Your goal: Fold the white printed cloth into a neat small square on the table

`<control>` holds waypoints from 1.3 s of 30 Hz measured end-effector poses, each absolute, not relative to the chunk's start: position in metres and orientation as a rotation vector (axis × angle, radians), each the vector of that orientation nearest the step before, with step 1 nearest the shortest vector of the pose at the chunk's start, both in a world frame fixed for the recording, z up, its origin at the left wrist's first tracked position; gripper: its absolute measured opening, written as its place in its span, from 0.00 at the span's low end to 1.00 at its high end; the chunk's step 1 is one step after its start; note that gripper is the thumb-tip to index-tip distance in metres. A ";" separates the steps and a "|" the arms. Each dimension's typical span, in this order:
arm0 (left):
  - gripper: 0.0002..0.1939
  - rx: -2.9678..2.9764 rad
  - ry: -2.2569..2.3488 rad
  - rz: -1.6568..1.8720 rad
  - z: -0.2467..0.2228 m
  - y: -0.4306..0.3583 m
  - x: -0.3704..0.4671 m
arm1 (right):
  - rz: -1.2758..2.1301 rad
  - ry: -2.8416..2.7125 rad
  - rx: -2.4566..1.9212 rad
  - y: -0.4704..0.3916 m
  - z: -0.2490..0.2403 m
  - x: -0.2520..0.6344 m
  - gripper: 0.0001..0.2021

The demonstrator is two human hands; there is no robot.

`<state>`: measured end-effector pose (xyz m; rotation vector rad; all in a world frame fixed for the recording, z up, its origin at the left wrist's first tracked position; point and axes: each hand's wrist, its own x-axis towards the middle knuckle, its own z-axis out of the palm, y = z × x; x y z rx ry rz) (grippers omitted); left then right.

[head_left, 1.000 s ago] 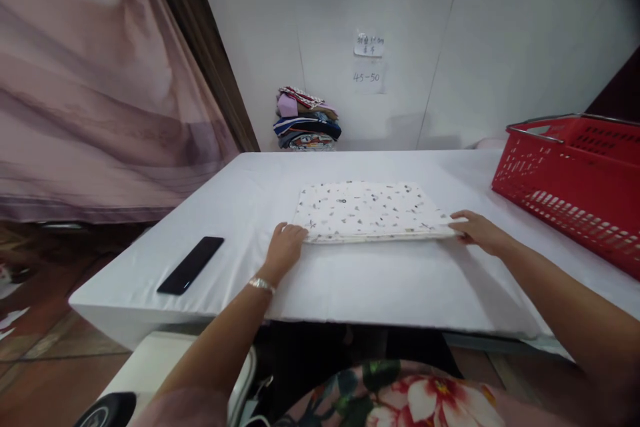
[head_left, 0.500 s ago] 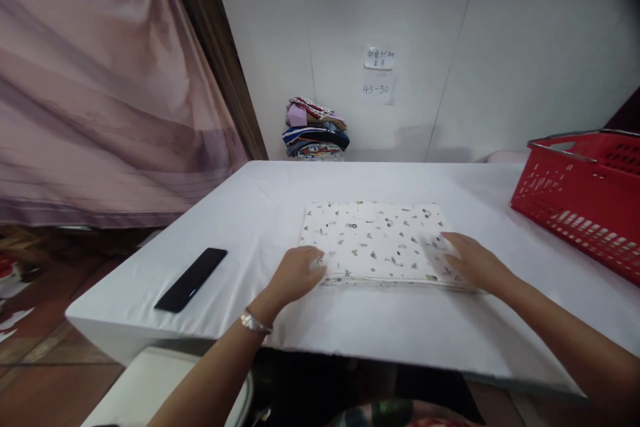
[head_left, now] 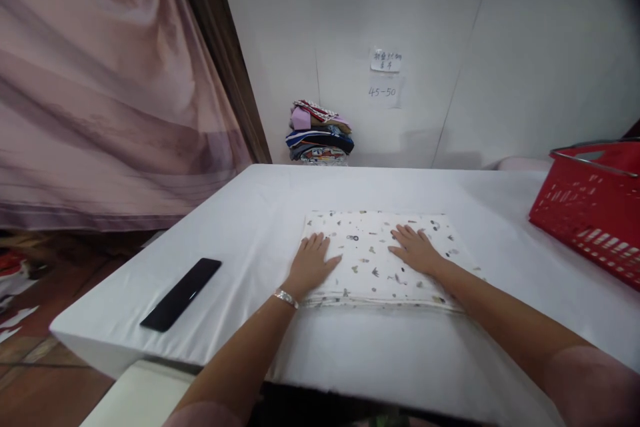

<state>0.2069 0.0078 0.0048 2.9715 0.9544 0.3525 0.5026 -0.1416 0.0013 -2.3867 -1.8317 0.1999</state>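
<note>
A folded white cloth (head_left: 370, 267) with small printed figures lies flat on the white-covered table (head_left: 240, 213), its layered edge toward me. My left hand (head_left: 313, 263) rests palm down on the cloth's left part, fingers spread, a silvery bracelet on the wrist. On the right half of the cloth my right hand (head_left: 414, 249) lies flat, fingers apart and pointing left and away from me. Neither hand grips anything.
A black phone (head_left: 181, 295) lies at the table's left. The red basket (head_left: 590, 213) stands at the right edge. Behind the table is a stack of folded fabrics (head_left: 320, 133), beside a wall with paper signs (head_left: 385, 91). A pink curtain (head_left: 100, 93) hangs at the left.
Both hands have moved from the cloth's side edges onto its top and flattened out. My right hand has shifted left toward the middle. The view has moved slightly.
</note>
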 end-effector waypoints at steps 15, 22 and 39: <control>0.31 2.941 1.059 0.379 0.007 0.043 0.245 | 0.164 -1.869 -2.346 -0.079 -0.004 0.522 0.36; 0.31 2.921 1.066 0.386 0.007 0.041 0.244 | 0.167 -1.859 -2.342 -0.079 -0.005 0.523 0.35; 0.28 2.159 1.657 0.132 0.048 0.025 0.191 | 0.245 -1.922 -2.314 -0.148 0.010 0.471 0.33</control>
